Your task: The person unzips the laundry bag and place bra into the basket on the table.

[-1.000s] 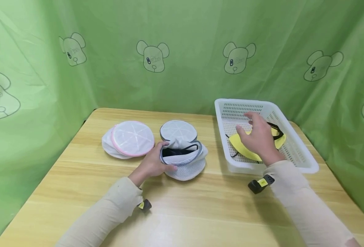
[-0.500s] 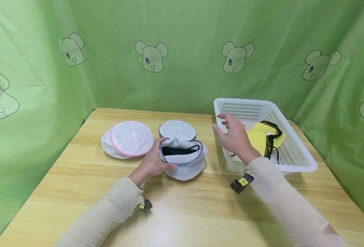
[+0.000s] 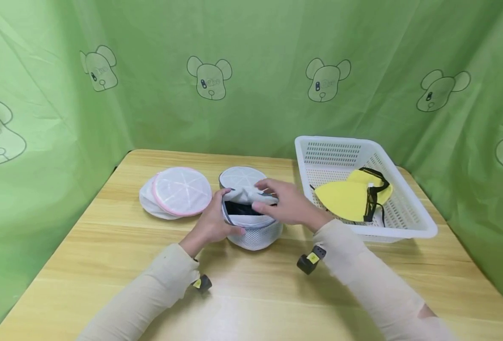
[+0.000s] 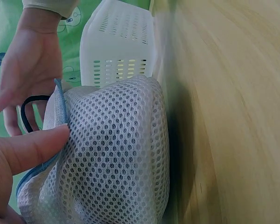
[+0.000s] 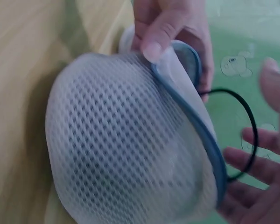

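Observation:
A white mesh laundry bag (image 3: 255, 237) with a blue-grey zip edge stands on the table with its mouth open. Behind the mouth lies its round lid (image 3: 239, 177). My left hand (image 3: 212, 222) grips the left rim, thumb outside on the mesh. Something black (image 3: 242, 209) lies inside; its kind is hidden. From the mouth a thin black strap (image 5: 252, 119) loops out, in the right wrist view. My right hand (image 3: 291, 203) is at the right side of the mouth, fingers apart and loosely bent near the strap, not closed on it.
Right of the bag, a white perforated basket (image 3: 422, 222) holds a yellow bra (image 3: 341, 199) with black straps. Left of the bag lies another white laundry bag (image 3: 183, 189), flat, with a pink rim. A green curtain (image 3: 260, 123) hangs behind the wooden table (image 3: 251, 303).
My right hand has moved left from over the basket to the bag's mouth, uncovering the yellow bra. My left hand has kept its grip on the rim.

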Tool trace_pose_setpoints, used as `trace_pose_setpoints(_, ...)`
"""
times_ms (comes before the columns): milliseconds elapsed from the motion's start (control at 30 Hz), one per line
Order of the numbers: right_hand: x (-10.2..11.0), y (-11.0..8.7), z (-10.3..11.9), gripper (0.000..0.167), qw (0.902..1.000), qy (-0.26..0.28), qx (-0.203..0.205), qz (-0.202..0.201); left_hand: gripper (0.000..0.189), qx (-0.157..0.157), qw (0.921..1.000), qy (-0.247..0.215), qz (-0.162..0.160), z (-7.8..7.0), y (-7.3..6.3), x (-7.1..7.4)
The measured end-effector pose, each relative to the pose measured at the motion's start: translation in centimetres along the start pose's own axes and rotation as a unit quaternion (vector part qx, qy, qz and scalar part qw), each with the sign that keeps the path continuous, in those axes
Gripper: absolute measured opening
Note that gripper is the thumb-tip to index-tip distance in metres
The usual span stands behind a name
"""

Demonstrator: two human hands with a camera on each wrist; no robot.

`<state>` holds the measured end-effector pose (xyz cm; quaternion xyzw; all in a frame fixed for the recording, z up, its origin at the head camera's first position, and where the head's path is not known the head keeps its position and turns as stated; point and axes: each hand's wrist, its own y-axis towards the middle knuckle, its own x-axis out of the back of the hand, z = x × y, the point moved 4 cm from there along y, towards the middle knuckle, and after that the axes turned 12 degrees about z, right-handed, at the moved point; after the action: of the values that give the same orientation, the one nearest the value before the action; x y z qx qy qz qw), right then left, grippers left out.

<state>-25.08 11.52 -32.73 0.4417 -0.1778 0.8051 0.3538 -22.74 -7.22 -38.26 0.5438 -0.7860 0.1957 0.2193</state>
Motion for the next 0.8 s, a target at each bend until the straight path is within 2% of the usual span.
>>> trace_pose_setpoints(67,-0.9,0.3,0.1,0.049,0.9991,-0.015,0.015,0.038,0.109,0.001,1.0000,0.007,0.000,-0.1,0.0,-0.1)
trace_pose_setpoints(167,-1.9,0.7,0.1,0.041,0.9972,-0.018,0.029,0.066,0.109,-0.001,0.9998,0.018,0.000,-0.3,0.1,-0.2)
trace_pose_setpoints(367,-3.0,1.2,-0.5,0.028,0.9981,-0.014,0.021,0.057,0.108,-0.004,0.9997,0.026,0.001,-0.5,0.1,-0.4)
trace_pose_setpoints(667,-4.0,1.4,-0.9,0.044,0.9957,-0.042,-0.011,0.082,0.110,0.002,0.9997,0.020,0.014,-0.4,0.1,-0.6)
trace_pose_setpoints(800,-4.7,1.7,-1.1,0.042,0.9943,-0.040,-0.016,0.097,0.109,0.002,0.9997,0.020,0.017,-0.3,0.1,-0.6)
